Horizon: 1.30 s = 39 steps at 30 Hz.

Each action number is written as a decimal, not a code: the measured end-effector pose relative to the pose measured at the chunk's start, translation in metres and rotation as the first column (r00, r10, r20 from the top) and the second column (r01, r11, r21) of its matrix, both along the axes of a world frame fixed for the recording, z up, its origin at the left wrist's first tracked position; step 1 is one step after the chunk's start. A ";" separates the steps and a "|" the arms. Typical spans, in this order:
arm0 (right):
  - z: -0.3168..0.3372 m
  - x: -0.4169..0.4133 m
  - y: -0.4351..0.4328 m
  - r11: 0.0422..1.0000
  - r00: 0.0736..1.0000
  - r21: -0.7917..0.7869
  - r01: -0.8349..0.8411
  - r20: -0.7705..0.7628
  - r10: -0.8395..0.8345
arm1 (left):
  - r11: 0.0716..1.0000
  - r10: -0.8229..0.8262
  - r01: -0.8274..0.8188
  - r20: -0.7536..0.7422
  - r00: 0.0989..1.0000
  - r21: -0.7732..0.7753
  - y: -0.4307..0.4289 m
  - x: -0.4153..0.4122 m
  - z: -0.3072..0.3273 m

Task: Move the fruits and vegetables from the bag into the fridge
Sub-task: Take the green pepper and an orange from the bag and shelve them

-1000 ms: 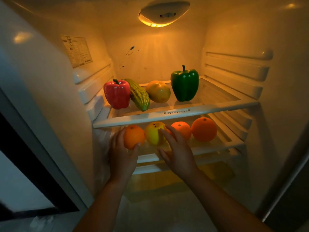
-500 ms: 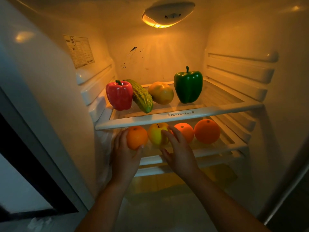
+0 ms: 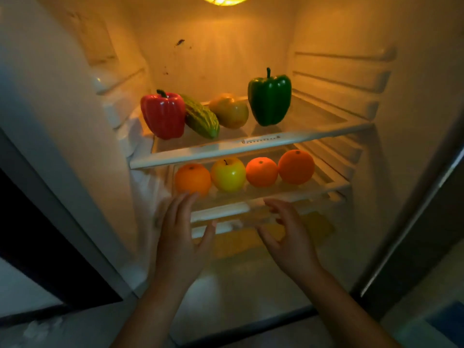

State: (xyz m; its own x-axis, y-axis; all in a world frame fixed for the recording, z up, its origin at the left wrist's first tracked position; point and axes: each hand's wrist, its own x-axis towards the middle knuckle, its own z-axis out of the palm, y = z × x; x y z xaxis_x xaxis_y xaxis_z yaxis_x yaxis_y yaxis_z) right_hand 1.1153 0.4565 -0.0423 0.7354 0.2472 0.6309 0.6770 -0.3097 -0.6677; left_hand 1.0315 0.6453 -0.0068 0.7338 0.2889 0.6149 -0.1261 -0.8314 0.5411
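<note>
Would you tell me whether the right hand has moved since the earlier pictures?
Yes. The right hand has drawn back toward the person: its fingers reached the apple on the lower shelf before; now they hang below that shelf's front edge, empty.

One warm amber lamp (image 3: 226, 0) at top centre lights the fridge (image 3: 221, 59) interior; level is dim overall. Specular glints sit on the red pepper (image 3: 163, 116) and green pepper (image 3: 270, 99). My left hand (image 3: 180, 237) and right hand (image 3: 288, 239) read shadowed and slightly blurred. Lower corners fall dark; straight lines bow at the edges.
</note>
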 end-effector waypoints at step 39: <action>-0.073 -0.293 -0.249 0.798 0.861 -0.389 -0.461 -0.414 0.295 | 0.991 0.120 -0.134 -0.536 0.836 0.012 -0.249 -0.328 -0.078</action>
State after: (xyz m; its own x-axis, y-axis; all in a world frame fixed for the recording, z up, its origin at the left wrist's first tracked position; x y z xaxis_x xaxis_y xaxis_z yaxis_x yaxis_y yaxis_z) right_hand 0.8221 0.2078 -0.1158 0.6553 0.7459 0.1192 0.5817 -0.3978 -0.7095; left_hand 0.7038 0.3966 -0.0845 0.9019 0.4123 0.1288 0.2946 -0.8052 0.5147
